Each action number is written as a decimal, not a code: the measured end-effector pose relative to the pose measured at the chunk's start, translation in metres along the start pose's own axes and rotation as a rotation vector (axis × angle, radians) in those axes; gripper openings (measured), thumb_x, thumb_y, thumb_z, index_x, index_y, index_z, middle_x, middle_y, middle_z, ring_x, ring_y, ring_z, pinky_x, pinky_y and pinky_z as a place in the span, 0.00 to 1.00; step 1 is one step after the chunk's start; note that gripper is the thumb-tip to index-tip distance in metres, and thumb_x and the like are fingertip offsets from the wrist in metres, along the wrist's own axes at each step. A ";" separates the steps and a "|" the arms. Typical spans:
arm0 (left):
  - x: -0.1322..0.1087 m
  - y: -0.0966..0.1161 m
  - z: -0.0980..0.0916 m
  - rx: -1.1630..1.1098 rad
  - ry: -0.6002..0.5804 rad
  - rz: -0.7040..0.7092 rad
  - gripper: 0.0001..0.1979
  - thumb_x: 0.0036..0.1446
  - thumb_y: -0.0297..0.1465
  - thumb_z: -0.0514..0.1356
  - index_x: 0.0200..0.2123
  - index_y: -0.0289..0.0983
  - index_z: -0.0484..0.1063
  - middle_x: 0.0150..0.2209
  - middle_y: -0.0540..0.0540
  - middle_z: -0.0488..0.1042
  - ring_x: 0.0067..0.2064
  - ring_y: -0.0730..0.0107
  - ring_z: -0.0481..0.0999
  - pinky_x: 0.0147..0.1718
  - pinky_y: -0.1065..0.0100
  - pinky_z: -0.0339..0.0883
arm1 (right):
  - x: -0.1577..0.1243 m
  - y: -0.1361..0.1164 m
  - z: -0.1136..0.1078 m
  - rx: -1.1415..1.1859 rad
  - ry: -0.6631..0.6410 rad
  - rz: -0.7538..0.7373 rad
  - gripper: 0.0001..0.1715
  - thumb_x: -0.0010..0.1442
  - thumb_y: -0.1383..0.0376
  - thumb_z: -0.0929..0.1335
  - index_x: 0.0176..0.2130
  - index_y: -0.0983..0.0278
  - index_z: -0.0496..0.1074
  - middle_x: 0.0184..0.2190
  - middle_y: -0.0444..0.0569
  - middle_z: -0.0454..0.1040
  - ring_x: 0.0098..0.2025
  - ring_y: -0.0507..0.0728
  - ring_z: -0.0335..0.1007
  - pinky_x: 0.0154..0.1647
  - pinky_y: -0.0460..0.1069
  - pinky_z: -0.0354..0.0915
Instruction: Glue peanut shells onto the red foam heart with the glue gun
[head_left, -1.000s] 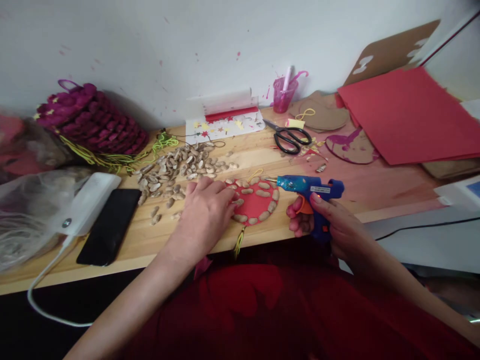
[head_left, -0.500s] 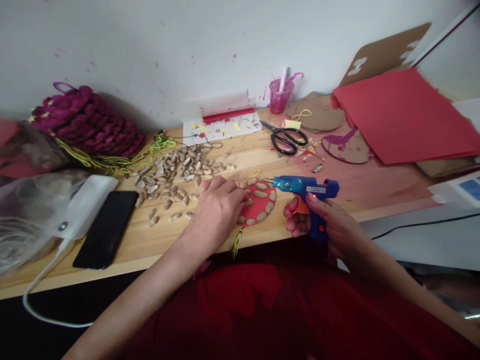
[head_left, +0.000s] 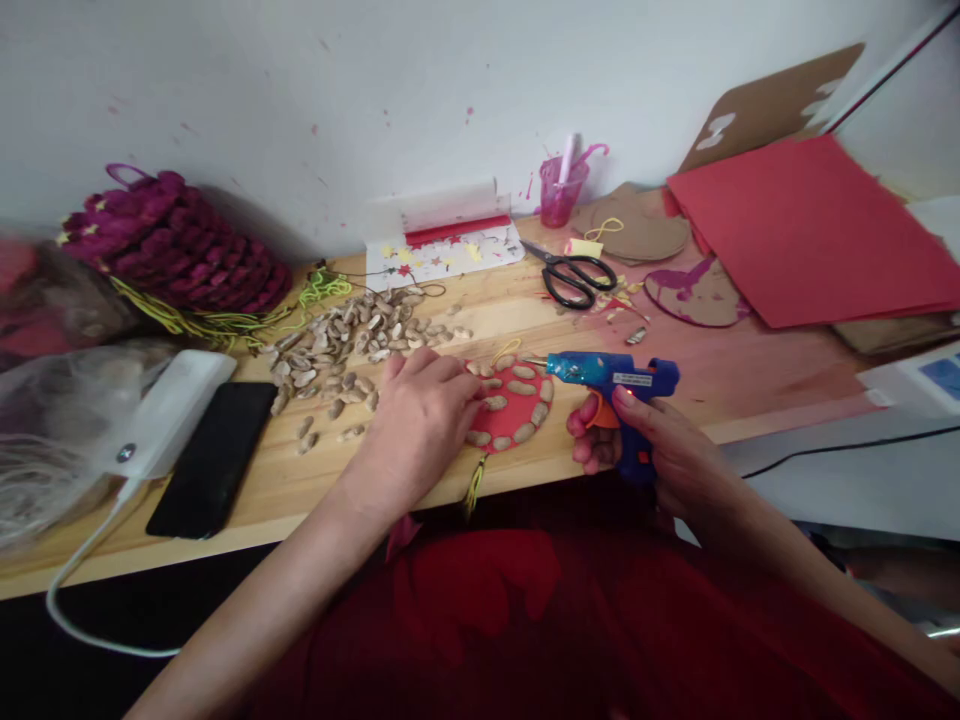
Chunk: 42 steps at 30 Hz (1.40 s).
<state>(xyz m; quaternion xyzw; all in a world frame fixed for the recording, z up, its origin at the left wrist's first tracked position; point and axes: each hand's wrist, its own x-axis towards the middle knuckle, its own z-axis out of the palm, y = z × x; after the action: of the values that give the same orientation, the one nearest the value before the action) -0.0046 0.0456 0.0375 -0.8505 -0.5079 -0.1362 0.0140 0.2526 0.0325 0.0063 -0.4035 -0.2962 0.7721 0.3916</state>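
Note:
A red disc (head_left: 517, 408) lies near the table's front edge, with peanuts (head_left: 523, 388) set round its rim and across its middle. It has a yellow loop (head_left: 506, 349) at the top and a yellow-green tassel (head_left: 475, 483) at the bottom. My left hand (head_left: 420, 420) rests over the disc's left edge, fingers bent together. Its thumb and whatever it may pinch are hidden. My right hand (head_left: 660, 430) grips a blue glue gun (head_left: 600, 372), a finger at the orange trigger. The metal nozzle points left over the disc's upper right edge.
Loose peanuts (head_left: 352, 330) are heaped behind my left hand. Black scissors (head_left: 574, 278) lie behind the disc. A phone (head_left: 214, 455) and white power bank (head_left: 176, 410) lie left. Red sheets (head_left: 810, 235) lie right, and a pink-stained cup (head_left: 559, 195) stands near the wall.
My left hand has shifted slightly left, uncovering more peanuts on the disc's left half. My right hand and the glue gun have hardly moved.

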 end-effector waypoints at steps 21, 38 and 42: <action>0.006 0.001 0.018 -0.016 -0.047 0.091 0.10 0.64 0.28 0.59 0.32 0.39 0.80 0.30 0.44 0.79 0.38 0.56 0.70 0.41 0.56 0.56 | -0.003 0.004 0.000 -0.005 -0.021 -0.045 0.19 0.59 0.51 0.74 0.33 0.65 0.77 0.32 0.51 0.79 0.27 0.52 0.77 0.30 0.45 0.74; 0.004 -0.005 0.003 -0.979 -0.038 -0.419 0.05 0.55 0.33 0.68 0.36 0.39 0.82 0.32 0.47 0.81 0.32 0.67 0.75 0.34 0.65 0.67 | -0.026 -0.012 0.012 -0.114 -0.003 -0.175 0.18 0.63 0.52 0.71 0.35 0.64 0.78 0.35 0.51 0.78 0.27 0.52 0.76 0.17 0.42 0.64; 0.004 -0.004 0.000 -1.668 -0.107 -0.679 0.15 0.41 0.37 0.77 0.31 0.37 0.82 0.28 0.48 0.80 0.28 0.74 0.74 0.30 0.72 0.68 | -0.042 -0.023 0.024 -0.291 -0.054 -0.237 0.20 0.66 0.50 0.68 0.38 0.64 0.78 0.30 0.50 0.79 0.22 0.49 0.69 0.20 0.43 0.62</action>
<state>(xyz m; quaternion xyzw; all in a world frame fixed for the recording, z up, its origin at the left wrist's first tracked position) -0.0063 0.0510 0.0383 -0.3937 -0.4680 -0.4173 -0.6722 0.2561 0.0060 0.0521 -0.3972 -0.4607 0.6801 0.4092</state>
